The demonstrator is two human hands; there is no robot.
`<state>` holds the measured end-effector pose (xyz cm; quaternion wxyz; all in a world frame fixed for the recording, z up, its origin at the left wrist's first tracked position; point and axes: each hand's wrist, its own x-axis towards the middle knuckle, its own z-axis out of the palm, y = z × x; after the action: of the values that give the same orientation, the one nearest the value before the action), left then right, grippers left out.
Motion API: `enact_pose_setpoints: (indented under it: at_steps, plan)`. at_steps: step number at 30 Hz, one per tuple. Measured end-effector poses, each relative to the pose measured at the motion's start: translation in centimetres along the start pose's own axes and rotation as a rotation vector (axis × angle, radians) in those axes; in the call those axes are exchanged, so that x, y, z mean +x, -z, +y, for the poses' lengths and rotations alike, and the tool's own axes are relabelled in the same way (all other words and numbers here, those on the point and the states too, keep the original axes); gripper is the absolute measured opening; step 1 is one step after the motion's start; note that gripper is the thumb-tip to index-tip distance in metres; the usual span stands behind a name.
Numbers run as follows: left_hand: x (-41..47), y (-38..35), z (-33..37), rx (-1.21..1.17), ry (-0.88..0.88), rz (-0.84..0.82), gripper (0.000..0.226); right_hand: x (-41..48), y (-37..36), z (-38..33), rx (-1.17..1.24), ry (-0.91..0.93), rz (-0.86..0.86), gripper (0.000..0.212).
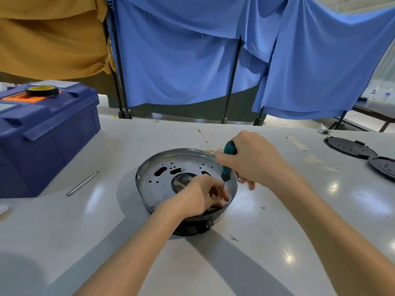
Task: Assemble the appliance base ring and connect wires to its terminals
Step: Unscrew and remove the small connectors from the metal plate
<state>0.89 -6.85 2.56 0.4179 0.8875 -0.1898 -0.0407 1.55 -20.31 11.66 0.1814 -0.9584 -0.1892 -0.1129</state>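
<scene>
1. Head view shows base ring (162, 167) near the middle of the desk (85, 221), open side up.
2. Right hand (254, 159) wrapped round screwdriver (229, 161), tip down inside the ring's near-right rim.
3. Left hand (203, 195) curled at that tip; cannot tell whether holding anything.
4. Wires (208, 144) just behind the ring; toolbox (42, 129) at the left edge.

Bare table (64, 242) near left and near right of base ring (149, 174), blue toolbox (42, 133) blocking far left, metal rod (82, 183) beside it, black discs (350, 147) far right, curtain stands (232, 82) along far edge.
</scene>
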Motion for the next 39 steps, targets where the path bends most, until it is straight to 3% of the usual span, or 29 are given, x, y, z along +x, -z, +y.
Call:
enact_pose_setpoints:
  at_steps: [4, 8, 11, 14, 17, 21, 27, 30, 31, 33, 36, 39]
  plan:
    - [0.0, -0.1, 0.0, -0.014, 0.008, 0.023, 0.027, -0.1, -1.2, -0.1, 0.222, 0.001, 0.043, 0.034]
    - [0.3, 0.0, 0.1, 0.035, 0.045, 0.019, 0.041, -0.3, -1.1, 0.4, 0.249, 0.003, 0.078, 0.04]
    - [0.5, -0.1, 0.4, 0.108, 0.085, -0.003, 0.036, -0.6, -0.7, 0.9, 0.168, 0.077, 0.067, 0.056]
    - [0.9, -0.1, 0.6, 0.12, 0.093, -0.03, 0.025, -0.5, 0.3, 1.4, 0.392, 0.189, -0.065, 0.036]
    - [1.0, -0.1, 0.5, 0.104, 0.112, -0.054, 0.017, -0.4, 1.0, 1.8, 0.608, 0.223, -0.14, 0.031]
    - [0.2, 0.1, 0.1, -0.013, 0.066, -0.025, 0.021, -0.6, 0.0, 1.8, 0.482, 0.197, 0.136, 0.021]
    - [0.4, 0.0, -0.3, 0.015, 0.041, -0.008, 0.025, -1.1, -2.9, 1.5, 0.19, 0.022, 0.564, 0.031]
    - [0.6, -0.1, -0.2, 0.051, 0.074, -0.014, 0.027, -1.9, -3.4, 0.7, -0.028, 0.058, 0.632, 0.034]
    - [0.7, -0.1, -0.1, 0.058, 0.082, -0.018, 0.03, -2.0, -3.2, 0.8, -0.016, 0.103, 0.615, 0.033]
    - [0.8, -0.1, 0.1, 0.069, 0.094, -0.026, 0.032, -2.0, -2.3, 0.9, 0.261, 0.177, 0.45, 0.022]
    - [0.8, -0.1, 0.1, 0.053, 0.113, -0.037, 0.03, -1.9, -1.2, 1.4, 0.63, 0.234, 0.139, 0.033]
    - [0.6, 0.0, 0.0, 0.036, 0.1, -0.029, 0.018, -1.6, -1.3, 1.6, 0.635, 0.265, 0.183, 0.017]
